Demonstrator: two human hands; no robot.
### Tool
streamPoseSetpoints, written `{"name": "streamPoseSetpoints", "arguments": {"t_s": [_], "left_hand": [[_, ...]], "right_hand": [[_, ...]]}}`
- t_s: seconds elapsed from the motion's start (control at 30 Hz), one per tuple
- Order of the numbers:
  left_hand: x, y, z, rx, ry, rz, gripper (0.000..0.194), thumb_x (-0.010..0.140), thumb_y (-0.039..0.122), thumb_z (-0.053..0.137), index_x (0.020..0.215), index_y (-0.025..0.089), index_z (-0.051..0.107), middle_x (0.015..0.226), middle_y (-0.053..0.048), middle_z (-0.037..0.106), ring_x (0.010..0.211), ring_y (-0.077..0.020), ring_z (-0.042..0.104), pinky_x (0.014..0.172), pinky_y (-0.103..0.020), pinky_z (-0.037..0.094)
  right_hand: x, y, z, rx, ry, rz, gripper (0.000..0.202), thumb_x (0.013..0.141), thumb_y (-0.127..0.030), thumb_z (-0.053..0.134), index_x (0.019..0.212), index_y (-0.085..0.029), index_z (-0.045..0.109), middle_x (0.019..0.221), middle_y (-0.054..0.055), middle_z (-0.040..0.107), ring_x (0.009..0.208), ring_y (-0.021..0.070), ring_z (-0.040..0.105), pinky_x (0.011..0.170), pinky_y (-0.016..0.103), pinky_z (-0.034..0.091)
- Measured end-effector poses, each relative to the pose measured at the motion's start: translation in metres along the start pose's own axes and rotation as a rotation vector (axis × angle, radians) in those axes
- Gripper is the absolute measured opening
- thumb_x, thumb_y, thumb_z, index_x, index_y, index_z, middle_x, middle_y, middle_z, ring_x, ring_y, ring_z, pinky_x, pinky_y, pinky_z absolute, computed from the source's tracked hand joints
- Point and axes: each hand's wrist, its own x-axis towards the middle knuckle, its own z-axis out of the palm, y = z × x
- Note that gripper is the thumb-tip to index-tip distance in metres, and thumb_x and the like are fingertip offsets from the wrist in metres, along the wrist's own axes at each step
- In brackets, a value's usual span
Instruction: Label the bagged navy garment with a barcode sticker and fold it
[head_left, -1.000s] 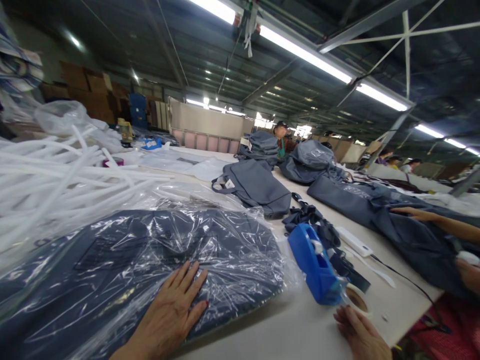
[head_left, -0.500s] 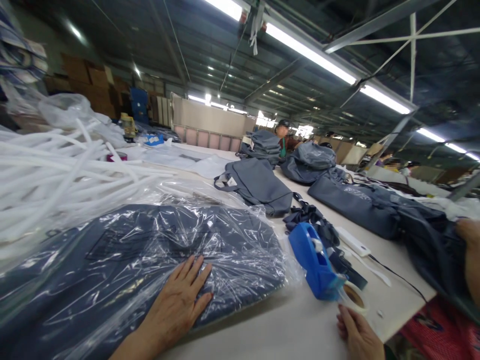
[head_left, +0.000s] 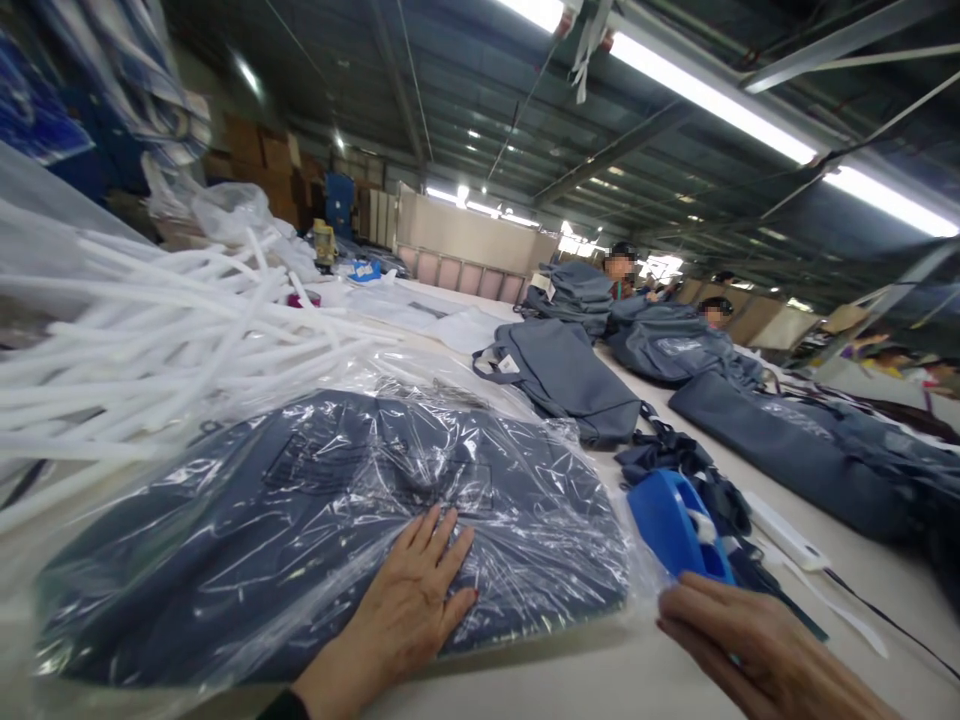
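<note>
Left hand (head_left: 409, 610) lies flat, fingers spread, holding nothing, on the crinkled clear-wrapped navy bag (head_left: 330, 530) near the table (head_left: 570, 680) edge. Right hand (head_left: 757, 650) covers the blue plastic tape dispenser (head_left: 675, 520); its grip cannot be judged. Beyond lie white tubes (head_left: 150, 340) and grey bags (head_left: 562, 375).

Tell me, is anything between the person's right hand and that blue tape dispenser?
Nothing visible. The right hand lies right at the near end of the tape dispenser, covering part of it. The left hand rests flat on the bagged bag.
</note>
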Motion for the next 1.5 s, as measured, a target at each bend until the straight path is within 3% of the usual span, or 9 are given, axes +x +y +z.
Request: {"name": "streamPoseSetpoints", "arguments": {"t_s": [0.1, 0.17, 0.47, 0.67, 0.9, 1.1, 1.27, 1.4, 1.5], "left_hand": [[0.0, 0.001, -0.001, -0.003, -0.019, -0.009, 0.054, 0.09, 0.052, 0.047, 0.134, 0.02, 0.049, 0.138, -0.015, 0.051, 0.127, -0.0312, 0.047, 0.101, -0.046, 0.044], [-0.001, 0.002, 0.0, -0.011, -0.018, -0.016, 0.055, 0.091, 0.052, 0.047, 0.135, 0.02, 0.048, 0.138, -0.015, 0.05, 0.128, -0.0314, 0.046, 0.101, -0.047, 0.044], [-0.003, 0.003, 0.004, -0.053, 0.004, -0.038, 0.056, 0.091, 0.052, 0.045, 0.138, 0.022, 0.043, 0.142, -0.012, 0.047, 0.131, -0.0296, 0.042, 0.102, -0.046, 0.043], [-0.004, 0.0, 0.003, -0.084, -0.003, -0.031, 0.057, 0.09, 0.051, 0.049, 0.138, 0.021, 0.043, 0.143, -0.013, 0.044, 0.133, -0.0307, 0.04, 0.102, -0.046, 0.042], [-0.003, 0.001, 0.002, -0.046, 0.001, -0.019, 0.058, 0.089, 0.051, 0.049, 0.138, 0.02, 0.043, 0.142, -0.013, 0.046, 0.131, -0.0317, 0.041, 0.101, -0.046, 0.043], [-0.002, 0.001, 0.001, -0.057, -0.008, -0.011, 0.057, 0.09, 0.051, 0.047, 0.138, 0.019, 0.043, 0.142, -0.014, 0.046, 0.13, -0.0316, 0.043, 0.099, -0.046, 0.044], [-0.002, 0.001, 0.002, -0.056, -0.006, -0.016, 0.058, 0.089, 0.051, 0.05, 0.137, 0.019, 0.045, 0.14, -0.014, 0.048, 0.13, -0.0319, 0.044, 0.1, -0.046, 0.044], [-0.001, 0.002, -0.001, -0.066, -0.033, -0.026, 0.057, 0.089, 0.05, 0.051, 0.137, 0.019, 0.045, 0.14, -0.015, 0.047, 0.129, -0.032, 0.045, 0.1, -0.046, 0.044], [0.001, 0.003, -0.003, -0.051, -0.043, -0.034, 0.057, 0.088, 0.05, 0.052, 0.136, 0.019, 0.047, 0.139, -0.015, 0.049, 0.128, -0.0326, 0.046, 0.099, -0.047, 0.046]], "right_hand": [[0.044, 0.0, -0.002, 0.052, -0.224, -0.074, 0.033, 0.098, -0.029, 0.033, 0.07, -0.021, 0.049, 0.069, -0.001, 0.055, 0.061, 0.0107, 0.054, 0.057, 0.024, 0.036], [0.064, 0.01, 0.005, 0.023, -0.307, -0.081, 0.03, 0.097, -0.027, 0.033, 0.07, -0.02, 0.045, 0.07, 0.0, 0.053, 0.061, 0.0119, 0.05, 0.057, 0.027, 0.032], [0.108, 0.038, 0.03, -0.128, -0.496, -0.051, 0.024, 0.093, -0.02, 0.036, 0.076, -0.018, 0.053, 0.078, 0.004, 0.058, 0.067, 0.0152, 0.053, 0.06, 0.029, 0.029], [0.13, 0.052, 0.061, -0.097, -0.583, 0.023, 0.016, 0.085, -0.017, 0.049, 0.077, -0.017, 0.062, 0.082, 0.007, 0.065, 0.079, 0.0197, 0.06, 0.067, 0.028, 0.035], [0.137, 0.065, 0.069, 0.065, -0.582, 0.17, 0.011, 0.077, -0.019, 0.056, 0.073, -0.018, 0.067, 0.066, 0.001, 0.061, 0.063, 0.0138, 0.055, 0.056, 0.024, 0.034], [0.14, 0.069, 0.071, 0.196, -0.556, 0.223, 0.003, 0.071, -0.017, 0.061, 0.073, -0.018, 0.064, 0.068, -0.002, 0.062, 0.065, 0.013, 0.057, 0.061, 0.023, 0.038], [0.139, 0.078, 0.084, 0.234, -0.498, 0.379, 0.018, 0.065, -0.014, 0.068, 0.078, -0.017, 0.056, 0.062, -0.005, 0.058, 0.056, 0.011, 0.053, 0.051, 0.021, 0.036], [0.137, 0.091, 0.096, 0.259, -0.525, 0.482, 0.016, 0.072, -0.017, 0.069, 0.07, -0.016, 0.053, 0.053, -0.007, 0.05, 0.05, 0.0094, 0.05, 0.047, 0.02, 0.037], [0.136, 0.095, 0.097, 0.201, -0.441, 0.514, 0.011, 0.075, -0.017, 0.065, 0.073, -0.015, 0.055, 0.06, -0.005, 0.054, 0.055, 0.0112, 0.054, 0.052, 0.022, 0.041]]}}
